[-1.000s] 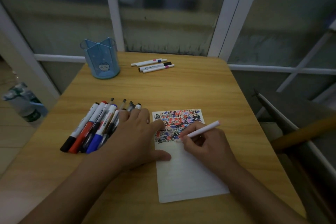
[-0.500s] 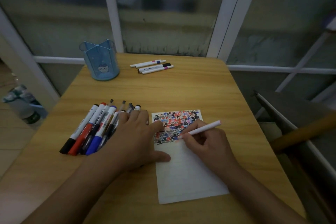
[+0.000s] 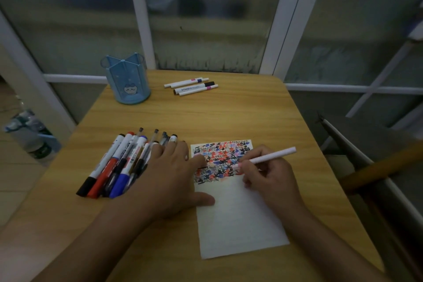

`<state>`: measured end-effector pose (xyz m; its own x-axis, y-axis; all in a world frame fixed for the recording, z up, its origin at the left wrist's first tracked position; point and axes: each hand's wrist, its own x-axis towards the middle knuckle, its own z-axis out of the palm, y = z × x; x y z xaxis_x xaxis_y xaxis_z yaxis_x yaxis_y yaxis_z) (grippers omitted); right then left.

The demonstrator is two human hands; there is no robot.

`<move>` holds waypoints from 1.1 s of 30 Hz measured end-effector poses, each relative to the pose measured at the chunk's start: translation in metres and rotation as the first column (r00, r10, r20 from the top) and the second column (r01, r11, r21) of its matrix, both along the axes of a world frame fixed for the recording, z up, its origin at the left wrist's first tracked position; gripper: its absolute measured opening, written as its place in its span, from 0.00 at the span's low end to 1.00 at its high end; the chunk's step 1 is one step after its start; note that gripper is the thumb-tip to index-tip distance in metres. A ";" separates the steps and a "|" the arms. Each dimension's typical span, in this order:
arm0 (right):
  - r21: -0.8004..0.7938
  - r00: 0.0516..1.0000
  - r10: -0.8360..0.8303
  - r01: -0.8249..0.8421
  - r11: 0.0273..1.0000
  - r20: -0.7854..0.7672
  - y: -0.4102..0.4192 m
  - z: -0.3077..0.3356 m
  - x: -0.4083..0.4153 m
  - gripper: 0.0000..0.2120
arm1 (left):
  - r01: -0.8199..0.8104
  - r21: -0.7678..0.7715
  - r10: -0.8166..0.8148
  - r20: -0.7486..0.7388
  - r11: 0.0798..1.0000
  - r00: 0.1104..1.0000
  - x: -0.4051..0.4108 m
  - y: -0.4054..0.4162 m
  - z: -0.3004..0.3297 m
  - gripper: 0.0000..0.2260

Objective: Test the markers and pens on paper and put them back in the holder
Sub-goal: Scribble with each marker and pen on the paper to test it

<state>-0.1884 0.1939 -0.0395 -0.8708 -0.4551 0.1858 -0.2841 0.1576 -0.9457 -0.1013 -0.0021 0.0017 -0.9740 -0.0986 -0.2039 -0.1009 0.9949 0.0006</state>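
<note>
1. The right hand [image 3: 272,176] has its fingers [image 3: 248,165] pinched round the lower end of a slim white marker [image 3: 270,157], tip down on the scribbled patch of the paper [image 3: 238,220], barrel slanting up and to the right.
2. That marker looks light, stiff and smooth-sided. A pinch low on the barrel suits writing; for carrying it, a hold nearer mid-barrel would likely keep it from swinging.
3. The left hand [image 3: 169,181] lies flat with fingers spread and grasping nothing: thumb and forefinger press the paper's left edge, and the outer fingers rest over the pile of markers and pens [image 3: 119,162].
4. The paper is thin and limp and would probably slide on the smooth counter [image 3: 240,117] without that pressing hand.
5. The pile sits just left of the paper, its round barrels lying roughly side by side, some overlapping. They should roll easily, so each is best taken singly by the middle.
6. At the far edge lie three or four slim white markers [image 3: 191,86], well apart from the paper.
7. The blue pen holder [image 3: 127,80] stands upright at the far left with divided compartments, apparently empty. It is likely light enough to tip if a pen is jabbed in.
</note>
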 end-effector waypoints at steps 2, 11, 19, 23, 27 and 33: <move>-0.033 1.000 0.000 0.000 0.999 -0.002 0.001 0.005 -0.001 0.05 | -0.001 0.021 0.001 -0.011 1.000 1.000 0.000 -0.002 0.000 0.37; -0.140 0.983 0.050 -0.025 0.990 0.179 0.002 0.023 -0.005 0.07 | 0.068 0.276 0.019 -0.300 0.959 0.954 0.000 -0.006 0.006 0.30; -0.186 0.975 0.106 -0.070 0.980 0.194 0.002 0.031 -0.003 0.01 | 0.143 0.421 0.044 -0.403 0.896 0.914 0.000 -0.009 0.003 0.35; -0.202 0.969 0.133 -0.090 0.975 0.207 -0.002 0.030 -0.001 0.04 | 0.135 0.440 0.075 -0.429 0.888 0.900 0.001 -0.012 -0.001 0.25; -0.227 0.957 0.173 -0.120 0.967 0.234 -0.005 0.027 0.002 0.04 | 0.134 0.449 0.073 -0.416 0.883 0.906 0.002 -0.009 0.000 0.20; -0.222 0.951 0.187 -0.132 0.966 0.246 -0.010 0.024 0.003 0.04 | 0.161 0.450 0.059 -0.437 0.878 0.897 0.002 -0.004 0.002 0.21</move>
